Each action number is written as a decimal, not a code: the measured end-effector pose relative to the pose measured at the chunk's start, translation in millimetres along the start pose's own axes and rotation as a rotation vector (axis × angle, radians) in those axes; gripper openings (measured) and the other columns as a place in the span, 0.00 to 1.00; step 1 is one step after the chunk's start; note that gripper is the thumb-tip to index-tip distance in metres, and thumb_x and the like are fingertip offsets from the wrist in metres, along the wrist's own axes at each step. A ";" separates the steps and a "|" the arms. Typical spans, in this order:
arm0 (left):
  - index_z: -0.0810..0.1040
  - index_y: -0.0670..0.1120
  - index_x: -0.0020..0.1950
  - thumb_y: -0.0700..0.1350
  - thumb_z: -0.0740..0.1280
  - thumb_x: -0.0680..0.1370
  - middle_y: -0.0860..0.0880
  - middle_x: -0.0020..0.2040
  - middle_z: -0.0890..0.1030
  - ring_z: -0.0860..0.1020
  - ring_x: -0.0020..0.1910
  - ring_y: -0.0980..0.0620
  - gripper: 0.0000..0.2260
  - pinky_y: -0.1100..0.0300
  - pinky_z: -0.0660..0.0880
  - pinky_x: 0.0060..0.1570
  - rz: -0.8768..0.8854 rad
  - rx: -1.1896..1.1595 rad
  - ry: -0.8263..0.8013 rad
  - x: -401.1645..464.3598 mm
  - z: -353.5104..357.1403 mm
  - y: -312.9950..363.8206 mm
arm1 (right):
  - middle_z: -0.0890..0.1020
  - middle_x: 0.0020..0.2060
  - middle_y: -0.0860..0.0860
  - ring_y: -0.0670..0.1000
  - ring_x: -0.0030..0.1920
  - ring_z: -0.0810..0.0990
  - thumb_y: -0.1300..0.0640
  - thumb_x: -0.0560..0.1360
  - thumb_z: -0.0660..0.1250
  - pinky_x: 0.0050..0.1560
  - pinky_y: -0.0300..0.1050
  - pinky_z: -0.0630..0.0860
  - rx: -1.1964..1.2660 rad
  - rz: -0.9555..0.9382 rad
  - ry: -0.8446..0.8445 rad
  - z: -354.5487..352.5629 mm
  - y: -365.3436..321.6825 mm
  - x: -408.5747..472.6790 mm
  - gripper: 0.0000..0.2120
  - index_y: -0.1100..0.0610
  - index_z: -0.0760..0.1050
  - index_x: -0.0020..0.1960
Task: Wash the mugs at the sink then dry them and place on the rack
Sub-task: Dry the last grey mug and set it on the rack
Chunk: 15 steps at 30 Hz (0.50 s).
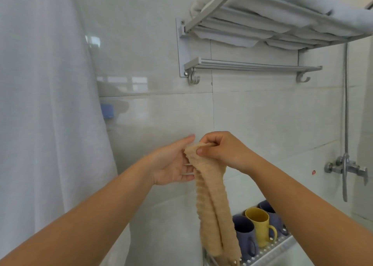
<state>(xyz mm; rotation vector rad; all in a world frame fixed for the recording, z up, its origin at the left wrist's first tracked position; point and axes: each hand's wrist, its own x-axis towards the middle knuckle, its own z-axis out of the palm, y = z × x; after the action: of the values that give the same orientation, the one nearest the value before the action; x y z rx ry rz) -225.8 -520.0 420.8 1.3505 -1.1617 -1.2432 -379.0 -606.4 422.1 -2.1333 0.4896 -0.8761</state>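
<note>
- Right hand (222,150): fingers pinch the towel (212,195) at frame centre.
- Left hand (173,164): fingers open, touching the towel.
- Risk: the hanging towel may snag the mugs (259,225) at lower right.

Between your hands hangs a beige ribbed terry cloth (212,201). Below your right hand stand a mustard-yellow mug (259,225) and two slate-blue mugs (245,235) on a silver perforated metal rack (276,249). Left of your left hand hangs a plain white curtain (46,104).
</note>
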 end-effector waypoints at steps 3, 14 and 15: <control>0.81 0.49 0.59 0.59 0.70 0.70 0.50 0.50 0.83 0.79 0.54 0.50 0.22 0.53 0.71 0.62 0.109 0.076 0.012 0.7 2.1 -1.6 | 0.78 0.33 0.46 0.49 0.41 0.76 0.46 0.66 0.69 0.51 0.47 0.70 -0.113 -0.017 0.087 4.3 1.1 3.8 0.07 0.48 0.77 0.37; 0.69 0.38 0.34 0.50 0.67 0.78 0.47 0.32 0.69 0.70 0.34 0.51 0.19 0.54 0.71 0.39 0.309 0.938 0.235 -2.7 -15.9 21.5 | 0.72 0.44 0.50 0.49 0.46 0.71 0.57 0.73 0.59 0.39 0.42 0.68 -0.851 0.073 -0.171 -4.7 -27.6 9.7 0.08 0.48 0.75 0.39; 0.67 0.43 0.31 0.46 0.65 0.80 0.50 0.30 0.67 0.67 0.31 0.53 0.19 0.59 0.65 0.34 0.325 1.026 0.265 -3.3 -14.6 24.0 | 0.73 0.42 0.50 0.50 0.49 0.70 0.58 0.73 0.59 0.38 0.42 0.68 -0.897 0.053 -0.162 -1.6 -28.1 10.3 0.08 0.49 0.75 0.40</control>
<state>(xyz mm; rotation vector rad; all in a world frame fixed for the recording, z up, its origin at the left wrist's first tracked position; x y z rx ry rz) -212.5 -519.1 445.8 1.8510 -1.8242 -0.1589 -371.3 -595.4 448.9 -2.9379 0.9791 -0.4691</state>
